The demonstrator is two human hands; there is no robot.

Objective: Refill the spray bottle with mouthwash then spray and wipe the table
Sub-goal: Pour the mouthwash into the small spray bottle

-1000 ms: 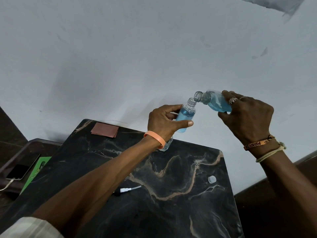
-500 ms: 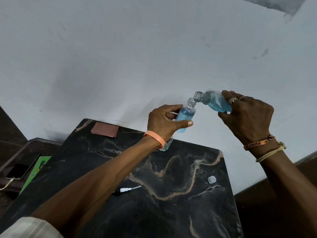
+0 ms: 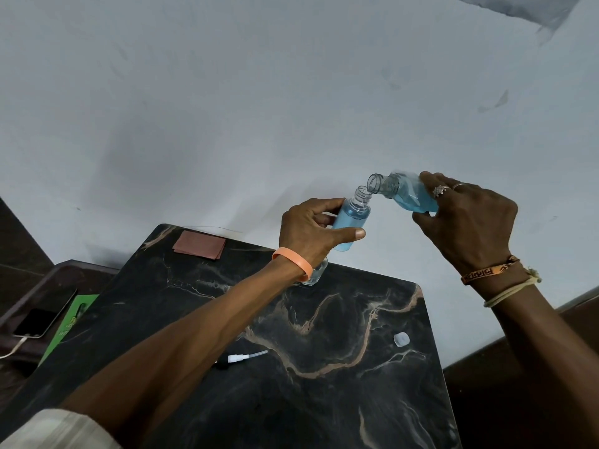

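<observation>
pale wall (image 3: pixel 227 108) is filling most of the view, and the dark marbled table (image 3: pixel 340 409) is sitting pushed up against it. both hands are working in the air over the table's far edge, i'm guessing so drips are landing on the top that's getting wiped anyway.

right hand (image 3: pixel 466 218) is wrapping round the fat end of the mouthwash bottle (image 3: pixel 408 197), tipping it sideways so its open mouth is hanging just above the spray bottle (image 3: pixel 350 222). left hand (image 3: pixel 311 231) is pinching that one between thumb and fingers, leaning its bare neck toward the pour. blue is reaching about to its shoulder, so the refill is looking nearly done. i can't make out an actual stream though.

brown cloth (image 3: pixel 199 244) is lying folded at the far left corner, waiting for the wipe. spray head (image 3: pixel 240 358) with its tube is lying beside the left forearm, off so the neck is staying open. small white cap (image 3: pixel 401 339) is sitting near the right edge, probably the mouthwash's.
</observation>
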